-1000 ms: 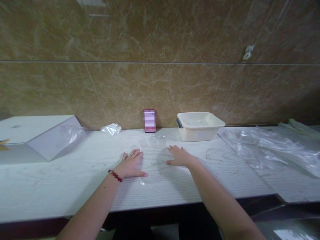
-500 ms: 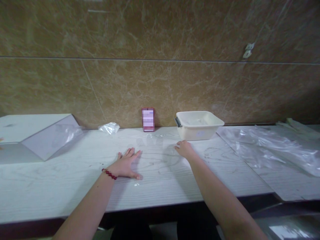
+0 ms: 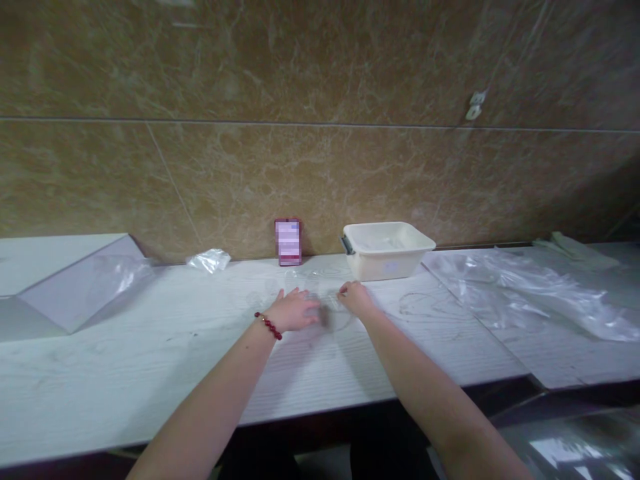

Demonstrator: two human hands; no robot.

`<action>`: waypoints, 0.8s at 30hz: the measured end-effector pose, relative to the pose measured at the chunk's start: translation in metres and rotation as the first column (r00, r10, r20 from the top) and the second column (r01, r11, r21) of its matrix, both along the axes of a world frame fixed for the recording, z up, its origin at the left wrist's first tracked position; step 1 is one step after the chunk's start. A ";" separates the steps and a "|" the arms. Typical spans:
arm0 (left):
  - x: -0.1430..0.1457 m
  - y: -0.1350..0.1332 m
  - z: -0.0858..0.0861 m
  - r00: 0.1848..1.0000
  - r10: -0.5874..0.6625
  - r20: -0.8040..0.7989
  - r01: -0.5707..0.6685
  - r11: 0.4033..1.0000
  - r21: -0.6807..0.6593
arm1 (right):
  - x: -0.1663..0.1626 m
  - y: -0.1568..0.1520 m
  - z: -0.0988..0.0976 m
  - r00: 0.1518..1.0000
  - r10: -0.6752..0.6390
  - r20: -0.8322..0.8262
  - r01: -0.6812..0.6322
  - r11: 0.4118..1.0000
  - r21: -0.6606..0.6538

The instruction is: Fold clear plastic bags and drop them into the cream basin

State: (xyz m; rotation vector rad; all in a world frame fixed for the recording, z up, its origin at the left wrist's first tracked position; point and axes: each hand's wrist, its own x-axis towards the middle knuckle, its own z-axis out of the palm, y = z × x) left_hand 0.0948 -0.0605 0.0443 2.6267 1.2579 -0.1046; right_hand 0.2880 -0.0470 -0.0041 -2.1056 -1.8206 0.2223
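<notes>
A thin clear plastic film (image 3: 314,285), shaped like a glove, lies flat on the white table (image 3: 150,347) in front of me. My left hand (image 3: 295,311), with a red bead bracelet (image 3: 269,325) at the wrist, rests palm down on the film with its fingers extended. My right hand (image 3: 354,298) is at the film's right edge, just in front of the cream basin (image 3: 387,250). Its fingers are curled and seem to pinch the film. The two hands are close together.
A small pink box (image 3: 288,241) stands against the marble wall behind the film. A crumpled bit of clear plastic (image 3: 209,260) lies to its left. A slanted white board (image 3: 75,287) sits at far left. Large clear plastic sheets (image 3: 510,293) cover the table's right side.
My left hand slid right and away from me onto the film. My right hand went toward the basin, then drew slightly left. The hands are now closer together.
</notes>
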 end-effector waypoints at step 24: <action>0.010 0.010 -0.031 0.555 0.583 0.593 -0.177 0.779 -0.601 | -0.029 -0.024 0.018 0.859 0.393 -0.327 -0.336 0.916 0.218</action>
